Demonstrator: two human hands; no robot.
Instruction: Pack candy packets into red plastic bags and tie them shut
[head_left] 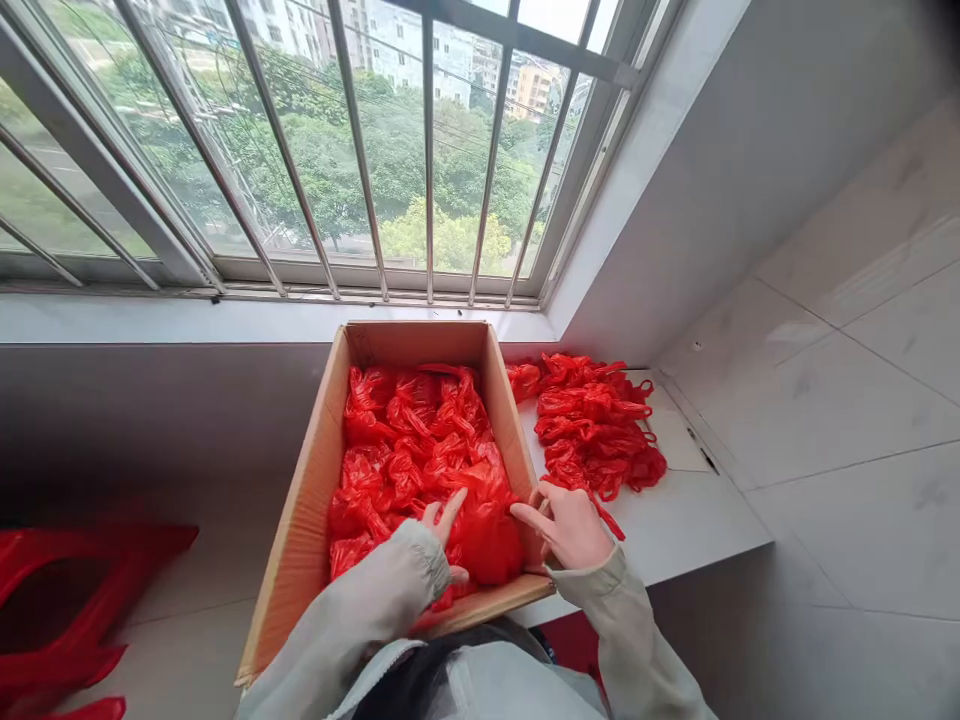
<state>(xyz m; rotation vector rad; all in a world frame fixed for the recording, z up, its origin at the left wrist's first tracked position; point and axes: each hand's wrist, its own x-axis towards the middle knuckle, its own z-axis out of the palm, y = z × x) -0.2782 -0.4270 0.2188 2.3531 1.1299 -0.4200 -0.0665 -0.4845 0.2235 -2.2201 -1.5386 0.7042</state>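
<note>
A cardboard box (315, 480) stands open in front of me, filled with crumpled red plastic bags (409, 450). My left hand (444, 525) rests inside the box with its fingers spread against a puffed red bag (484, 535) at the near right corner. My right hand (570, 525) is at the box's right wall, index finger stretched onto the same bag and the other fingers curled over the cardboard edge. Neither hand grips the bag fully.
A pile of knotted red bags (592, 420) lies on the white ledge (675, 520) right of the box. A barred window (337, 150) is behind. A red plastic stool (67, 610) sits at lower left. Grey tiled wall on the right.
</note>
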